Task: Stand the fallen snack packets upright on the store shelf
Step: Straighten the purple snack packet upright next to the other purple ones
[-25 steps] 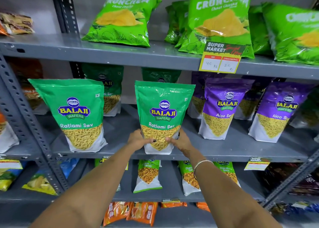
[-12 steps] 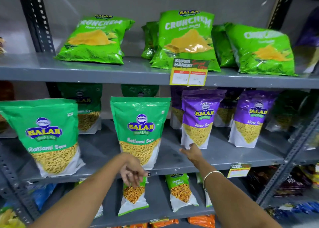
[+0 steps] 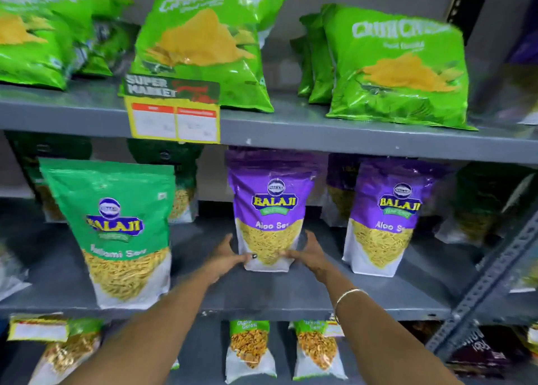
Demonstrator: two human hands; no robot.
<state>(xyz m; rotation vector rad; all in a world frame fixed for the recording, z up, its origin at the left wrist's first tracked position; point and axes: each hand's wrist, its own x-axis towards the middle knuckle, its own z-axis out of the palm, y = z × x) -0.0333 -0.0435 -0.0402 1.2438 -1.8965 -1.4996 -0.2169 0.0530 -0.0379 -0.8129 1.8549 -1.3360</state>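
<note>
Held packet: a purple Aloo Sev packet [image 3: 269, 210] stands upright on the middle shelf [image 3: 291, 294], a little right of the centre of the view.
Left hand: the left hand [image 3: 224, 258] is at 8 o'clock of this packet, fingers half curled, the thumb pressing on the lower front and the other fingers against its left edge.
Right hand: the right hand [image 3: 308, 253] is at 4 o'clock of the packet, in the same half-closed grip on the lower right corner; a thin bangle [image 3: 348, 294] sits on the wrist.
Hidden: the bottom corners of the packet are covered by the two hands; how far the fingers go behind it, I cannot tell.
Purple packets, count: two stand clearly in front, the held one and a second purple packet [image 3: 390, 218] at 3 o'clock, apart from it; more purple ones stand behind in shadow, number not clear.
Green pouch: one Ratlami Sev pouch [image 3: 116, 230] stands upright at 9 o'clock, near the front edge; darker green pouches behind it are hard to make out.
Upper shelf: three bright green chips bags [image 3: 203, 41] show their fronts at 12 o'clock, and other bags are partly hidden behind them.
Price tag: a yellow price tag [image 3: 174, 119] hangs at 11 o'clock, its numbers too blurred to read.
Lower shelf: two small packets [image 3: 250, 349] are at 6 o'clock, partly cut by the arms.
</note>
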